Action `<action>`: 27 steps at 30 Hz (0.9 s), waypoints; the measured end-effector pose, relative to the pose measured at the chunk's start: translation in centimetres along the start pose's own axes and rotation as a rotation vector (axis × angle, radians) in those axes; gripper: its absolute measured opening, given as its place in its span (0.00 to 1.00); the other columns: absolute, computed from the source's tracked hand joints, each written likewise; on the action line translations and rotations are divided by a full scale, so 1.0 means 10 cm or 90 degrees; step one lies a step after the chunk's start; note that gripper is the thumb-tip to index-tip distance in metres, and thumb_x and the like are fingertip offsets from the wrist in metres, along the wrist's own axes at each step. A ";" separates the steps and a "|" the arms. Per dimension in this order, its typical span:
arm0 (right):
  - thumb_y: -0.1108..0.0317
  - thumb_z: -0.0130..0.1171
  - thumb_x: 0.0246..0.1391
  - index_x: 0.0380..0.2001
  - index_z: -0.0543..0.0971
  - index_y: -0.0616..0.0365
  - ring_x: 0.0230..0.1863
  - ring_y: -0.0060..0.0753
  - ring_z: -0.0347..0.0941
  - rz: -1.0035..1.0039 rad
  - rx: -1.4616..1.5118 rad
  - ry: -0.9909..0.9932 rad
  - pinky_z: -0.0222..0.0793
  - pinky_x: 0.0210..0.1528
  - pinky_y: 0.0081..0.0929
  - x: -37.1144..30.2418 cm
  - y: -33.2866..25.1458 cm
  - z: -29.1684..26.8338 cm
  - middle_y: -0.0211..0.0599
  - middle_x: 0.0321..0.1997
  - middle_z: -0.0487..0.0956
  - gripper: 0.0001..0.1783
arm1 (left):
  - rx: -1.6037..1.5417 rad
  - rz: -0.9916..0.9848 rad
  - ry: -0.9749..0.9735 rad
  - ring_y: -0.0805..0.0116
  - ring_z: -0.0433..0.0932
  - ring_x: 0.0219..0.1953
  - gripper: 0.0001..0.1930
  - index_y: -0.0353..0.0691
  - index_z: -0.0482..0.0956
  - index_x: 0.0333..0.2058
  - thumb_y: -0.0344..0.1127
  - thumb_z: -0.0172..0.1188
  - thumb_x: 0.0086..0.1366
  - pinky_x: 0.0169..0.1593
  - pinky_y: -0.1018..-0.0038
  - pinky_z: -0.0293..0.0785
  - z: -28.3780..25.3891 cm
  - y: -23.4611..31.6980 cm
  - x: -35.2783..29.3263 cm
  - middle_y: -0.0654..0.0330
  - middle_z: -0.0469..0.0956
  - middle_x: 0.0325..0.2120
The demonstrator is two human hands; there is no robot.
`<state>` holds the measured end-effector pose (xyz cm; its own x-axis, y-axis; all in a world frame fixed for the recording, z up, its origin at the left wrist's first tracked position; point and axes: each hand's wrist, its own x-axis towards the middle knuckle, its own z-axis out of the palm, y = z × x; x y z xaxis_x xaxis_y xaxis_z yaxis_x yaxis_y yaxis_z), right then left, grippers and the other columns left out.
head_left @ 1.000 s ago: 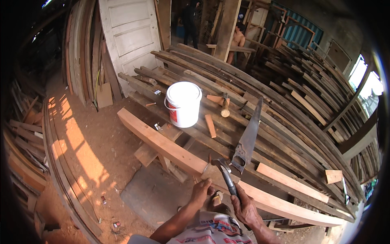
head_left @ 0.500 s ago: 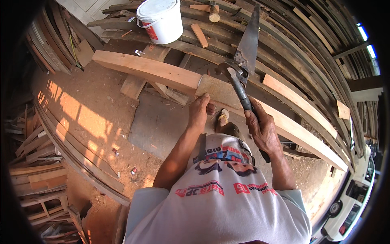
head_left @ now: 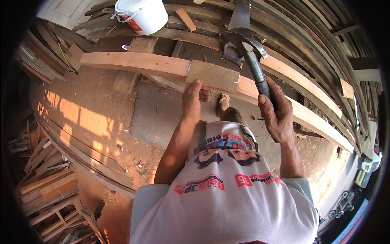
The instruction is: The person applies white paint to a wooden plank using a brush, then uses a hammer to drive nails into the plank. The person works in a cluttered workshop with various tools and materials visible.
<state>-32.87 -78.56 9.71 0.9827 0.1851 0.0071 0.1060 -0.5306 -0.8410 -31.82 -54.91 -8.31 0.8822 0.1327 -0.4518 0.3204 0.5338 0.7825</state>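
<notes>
A long, pale wooden beam (head_left: 134, 64) runs across in front of me. On it lies a short, weathered board (head_left: 213, 76). My left hand (head_left: 192, 99) grips the board's near edge, thumb on top and fingers curled below. In my right hand (head_left: 278, 112) is a claw hammer (head_left: 256, 67), held by its dark handle. The hammer's head is raised, apart from the board. Behind the hammer lies a handsaw (head_left: 240, 17), its handle partly hidden by the hammer head.
Stacked planks (head_left: 195, 37) spread behind the beam, with a white lidded bucket (head_left: 143, 16) and a small wood offcut (head_left: 186, 19) on them. More scrap wood (head_left: 48, 187) is piled at left. A motorcycle (head_left: 342, 204) stands at far right.
The hammer has moved up and to the right, away from above the board's right end. My left hand keeps its hold on the board. The whole view has shifted slightly.
</notes>
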 end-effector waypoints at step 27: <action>0.57 0.57 0.74 0.73 0.68 0.56 0.48 0.67 0.84 0.076 -0.118 -0.163 0.80 0.50 0.52 -0.19 0.32 0.14 0.63 0.45 0.85 0.30 | 0.028 0.033 0.014 0.71 0.76 0.29 0.22 0.33 0.81 0.36 0.51 0.58 0.77 0.35 0.72 0.74 -0.02 -0.01 0.02 0.60 0.78 0.26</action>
<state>-34.61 -79.49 6.28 0.9221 0.3022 -0.2418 0.0411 -0.6977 -0.7152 -31.73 -54.72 -8.56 0.8905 0.1778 -0.4187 0.2895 0.4883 0.8232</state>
